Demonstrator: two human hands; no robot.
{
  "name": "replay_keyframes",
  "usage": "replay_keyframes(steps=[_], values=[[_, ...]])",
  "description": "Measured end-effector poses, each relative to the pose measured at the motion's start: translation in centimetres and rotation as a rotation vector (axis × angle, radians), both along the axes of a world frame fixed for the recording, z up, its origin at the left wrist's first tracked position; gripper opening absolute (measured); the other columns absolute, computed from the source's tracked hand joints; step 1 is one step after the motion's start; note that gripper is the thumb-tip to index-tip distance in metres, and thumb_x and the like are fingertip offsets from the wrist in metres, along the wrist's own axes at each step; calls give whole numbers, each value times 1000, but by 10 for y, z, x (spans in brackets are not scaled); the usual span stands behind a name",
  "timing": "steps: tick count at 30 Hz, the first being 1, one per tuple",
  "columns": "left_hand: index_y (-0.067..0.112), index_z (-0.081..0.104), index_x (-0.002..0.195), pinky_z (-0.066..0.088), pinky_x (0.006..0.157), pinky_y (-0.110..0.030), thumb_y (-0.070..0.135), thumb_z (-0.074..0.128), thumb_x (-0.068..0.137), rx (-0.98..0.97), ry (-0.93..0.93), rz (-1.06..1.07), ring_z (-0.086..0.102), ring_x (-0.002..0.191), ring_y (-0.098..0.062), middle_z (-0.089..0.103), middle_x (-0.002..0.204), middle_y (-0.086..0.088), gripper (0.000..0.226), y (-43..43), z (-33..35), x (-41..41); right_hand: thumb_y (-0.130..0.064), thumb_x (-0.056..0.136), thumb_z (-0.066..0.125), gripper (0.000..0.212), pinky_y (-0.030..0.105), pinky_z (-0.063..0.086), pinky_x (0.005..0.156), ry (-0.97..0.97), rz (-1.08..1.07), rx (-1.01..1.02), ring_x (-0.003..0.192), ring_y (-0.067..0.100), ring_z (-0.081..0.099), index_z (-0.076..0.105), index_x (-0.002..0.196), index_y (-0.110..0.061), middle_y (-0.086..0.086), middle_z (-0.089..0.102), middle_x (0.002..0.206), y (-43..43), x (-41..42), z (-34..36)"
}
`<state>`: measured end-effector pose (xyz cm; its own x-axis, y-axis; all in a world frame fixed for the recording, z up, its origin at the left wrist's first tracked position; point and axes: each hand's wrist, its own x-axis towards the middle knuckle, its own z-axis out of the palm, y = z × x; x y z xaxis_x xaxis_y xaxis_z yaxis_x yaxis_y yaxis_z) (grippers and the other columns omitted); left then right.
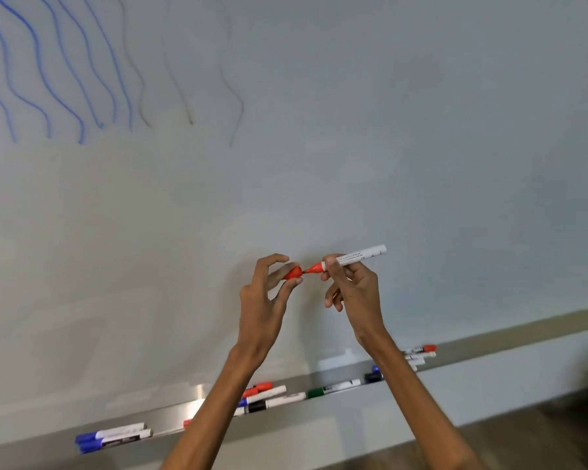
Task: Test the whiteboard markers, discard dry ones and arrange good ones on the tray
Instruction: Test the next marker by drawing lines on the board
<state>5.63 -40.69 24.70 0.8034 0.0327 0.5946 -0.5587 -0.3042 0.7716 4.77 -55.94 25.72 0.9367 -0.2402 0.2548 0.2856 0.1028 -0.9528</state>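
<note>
Partly, left hand [263,300] hides the red cap [294,272].

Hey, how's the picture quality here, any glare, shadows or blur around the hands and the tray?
Head view: a bright glare patch on the tray beside the left forearm; the left hand, pinching the red cap, and the right hand, gripping the red marker, throw faint shadows on the whiteboard; the wide lens slants and bows the tray; the blue markers at lower left look blurred.

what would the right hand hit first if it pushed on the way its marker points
Most likely the cap in the left hand: the marker tip lines up with its mouth, though depth is unclear.
</note>
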Motion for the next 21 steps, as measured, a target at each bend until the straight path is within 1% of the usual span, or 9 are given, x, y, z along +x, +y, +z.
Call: replay_keyframes(steps=[3, 6, 8, 10, 13, 14, 15, 18, 21], values=[[29, 51, 111, 51, 87, -16, 15, 73, 86, 107, 3, -53, 67, 100, 4, 73, 99, 13, 36, 0, -13, 1, -26, 96, 60, 18, 20, 40, 42, 49, -6, -7, 45, 16, 53, 69, 100, -11, -2, 69, 73, -5, -3, -15], [24, 53, 112, 49, 81, -12, 16, 73, 87, 226, 31, -115, 65, 96, 10, 70, 98, 23, 33, 0, -24, 1, -25, 96, 61, 16, 20, 39, 41, 90, -15, -26, 43, 14, 53, 68, 98, -11, -3, 70, 71, -10, -5, -25], [24, 54, 114, 51, 80, -15, 20, 72, 88, 251, 51, -141, 65, 95, 9, 70, 97, 26, 32, -1, -30, 1, -25, 96, 61, 15, 19, 39, 41, 107, -27, -40, 43, 14, 54, 68, 97, -11, -4, 70, 71, -13, -6, -32], [26, 53, 117, 53, 81, -23, 25, 71, 89, 273, 71, -169, 68, 94, 2, 73, 100, 20, 32, -4, -34, 1, -25, 96, 61, 16, 19, 39, 41, 121, -42, -48, 44, 15, 54, 68, 98, -10, -3, 70, 72, -15, -6, -39], [31, 49, 124, 54, 82, -35, 33, 65, 93, 321, 108, -217, 69, 89, -15, 74, 103, 14, 35, -9, -41, 0, -25, 97, 60, 21, 19, 39, 41, 137, -65, -67, 45, 16, 55, 67, 103, -6, -1, 70, 75, -17, -9, -50], [34, 47, 127, 54, 84, -37, 34, 63, 94, 319, 129, -233, 68, 88, -20, 74, 102, 13, 37, -11, -43, 0, -24, 97, 59, 22, 19, 39, 40, 150, -66, -73, 45, 17, 55, 67, 104, -5, 0, 69, 76, -18, -10, -54], [35, 46, 129, 53, 86, -35, 34, 62, 95, 309, 152, -256, 68, 88, -21, 74, 101, 12, 39, -11, -44, 0, -24, 97, 59, 22, 19, 39, 40, 165, -58, -75, 44, 17, 55, 67, 104, -5, 1, 68, 76, -19, -10, -57], [32, 46, 134, 50, 89, -18, 31, 63, 95, 289, 224, -327, 69, 93, -8, 74, 100, 14, 43, -12, -47, 3, -22, 98, 58, 21, 20, 38, 39, 197, -27, -88, 43, 17, 54, 66, 105, -4, 4, 67, 76, -22, -12, -63], [27, 58, 127, 51, 88, -18, 33, 63, 95, 337, 260, -358, 68, 95, -4, 74, 102, 12, 34, -15, -47, 10, -21, 98, 58, 20, 20, 37, 39, 202, -48, -74, 44, 19, 54, 66, 103, -4, 3, 66, 73, -25, -16, -67]])
